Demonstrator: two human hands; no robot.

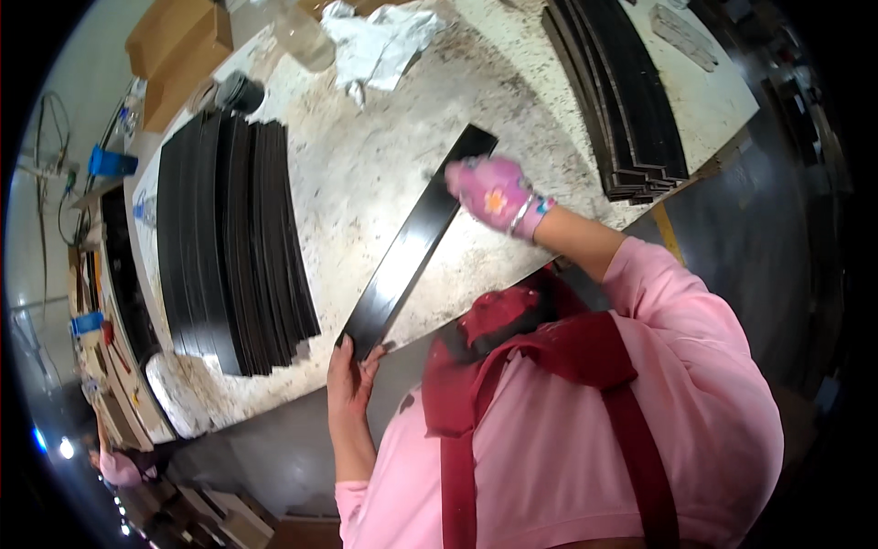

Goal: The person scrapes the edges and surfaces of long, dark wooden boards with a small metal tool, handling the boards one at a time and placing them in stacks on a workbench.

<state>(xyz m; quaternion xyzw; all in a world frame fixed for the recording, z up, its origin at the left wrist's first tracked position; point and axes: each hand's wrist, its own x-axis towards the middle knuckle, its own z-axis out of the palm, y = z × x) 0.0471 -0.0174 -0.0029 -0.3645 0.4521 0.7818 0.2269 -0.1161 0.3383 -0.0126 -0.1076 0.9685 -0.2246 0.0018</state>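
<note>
A long, glossy black strip [402, 260] lies slantwise across the worktable, its near end at the front edge. My bare left hand [353, 382] grips that near end, thumb on top and fingers at the side and below. Over the upper part of the strip, my right hand [495, 194] wears a pink flowered glove. Its fingers are curled down against the strip's surface, slightly blurred, and anything beneath them is hidden. To the left stands a tight row of similar black strips [197, 242]. More dark strips [631, 101] are stacked at the far right.
The pale, stained worktable [366, 146] carries a crumpled white cloth [380, 46], a clear bottle [306, 41] and a dark jar [240, 92] at the back. A whitish block [684, 37] sits far right. A cardboard box [178, 55] is back left. Another person [123, 467] is at lower left.
</note>
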